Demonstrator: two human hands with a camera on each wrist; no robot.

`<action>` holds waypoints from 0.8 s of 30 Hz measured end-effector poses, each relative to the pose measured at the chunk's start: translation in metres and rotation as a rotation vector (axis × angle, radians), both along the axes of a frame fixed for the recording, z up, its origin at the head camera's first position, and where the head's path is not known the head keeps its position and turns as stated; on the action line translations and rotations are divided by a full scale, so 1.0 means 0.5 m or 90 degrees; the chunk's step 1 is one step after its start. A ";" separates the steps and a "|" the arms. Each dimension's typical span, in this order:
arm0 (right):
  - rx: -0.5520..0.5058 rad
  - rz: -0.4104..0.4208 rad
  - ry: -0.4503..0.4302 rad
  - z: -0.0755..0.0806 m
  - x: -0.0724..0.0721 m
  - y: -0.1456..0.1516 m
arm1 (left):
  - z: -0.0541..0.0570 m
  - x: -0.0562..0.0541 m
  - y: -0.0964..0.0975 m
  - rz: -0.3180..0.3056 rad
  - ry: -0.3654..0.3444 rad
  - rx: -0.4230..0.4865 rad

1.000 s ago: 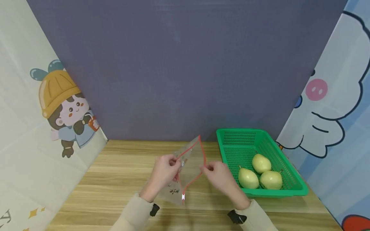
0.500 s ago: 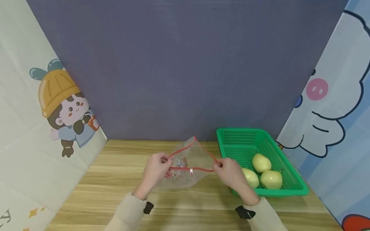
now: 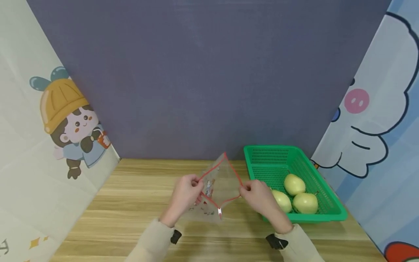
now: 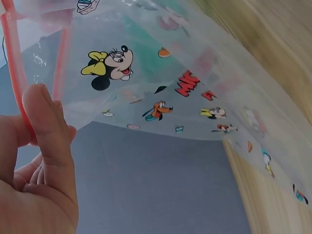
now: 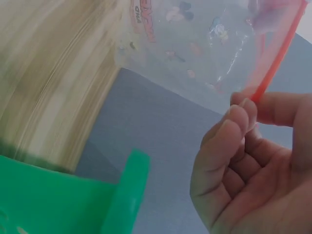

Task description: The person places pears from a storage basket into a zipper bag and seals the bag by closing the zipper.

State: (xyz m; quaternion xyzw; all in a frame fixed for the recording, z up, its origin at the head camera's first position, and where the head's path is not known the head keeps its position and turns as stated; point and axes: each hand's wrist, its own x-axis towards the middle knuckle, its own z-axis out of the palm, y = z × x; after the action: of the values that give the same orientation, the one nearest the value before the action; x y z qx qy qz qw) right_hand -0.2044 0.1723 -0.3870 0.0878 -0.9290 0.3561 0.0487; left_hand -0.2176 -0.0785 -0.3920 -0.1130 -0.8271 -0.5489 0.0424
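Between the two hands hangs a clear zipper bag [image 3: 226, 182] printed with small cartoon figures, its red-edged mouth spread into a diamond. A white slider [image 3: 219, 211] sits at the mouth's near corner. My left hand [image 3: 186, 191] pinches the left side of the red rim between thumb and fingers; in the left wrist view the printed film [image 4: 146, 87] stretches away from those fingers. On the opposite side, my right hand [image 3: 258, 196] pinches the rim, and its fingertips [image 5: 239, 114] show right at the red strip [image 5: 275, 66]. Nothing shows inside the bag.
A green plastic basket [image 3: 270, 148] stands at the right with three pale yellow-green pears [image 3: 294, 185] in it, right by my right hand. Wood-grain table [image 3: 131, 203] lies under the hands. A dark grey panel [image 3: 196, 80] rises behind, with cartoon-printed walls at both sides.
My right hand has moved right, widening the bag's mouth. My left hand went left, then came back right, so the stretched mouth now forms a diamond. The pears stay put.
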 end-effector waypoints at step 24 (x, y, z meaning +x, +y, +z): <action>0.142 0.028 0.047 0.032 0.000 0.069 | -0.004 -0.003 0.011 0.018 0.025 -0.021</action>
State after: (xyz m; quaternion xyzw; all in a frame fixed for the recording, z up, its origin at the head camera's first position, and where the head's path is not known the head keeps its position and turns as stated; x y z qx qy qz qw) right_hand -0.2046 0.2066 -0.3708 0.1264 -0.9582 0.2484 0.0649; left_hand -0.2192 -0.0732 -0.3942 -0.1125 -0.8368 -0.5319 0.0647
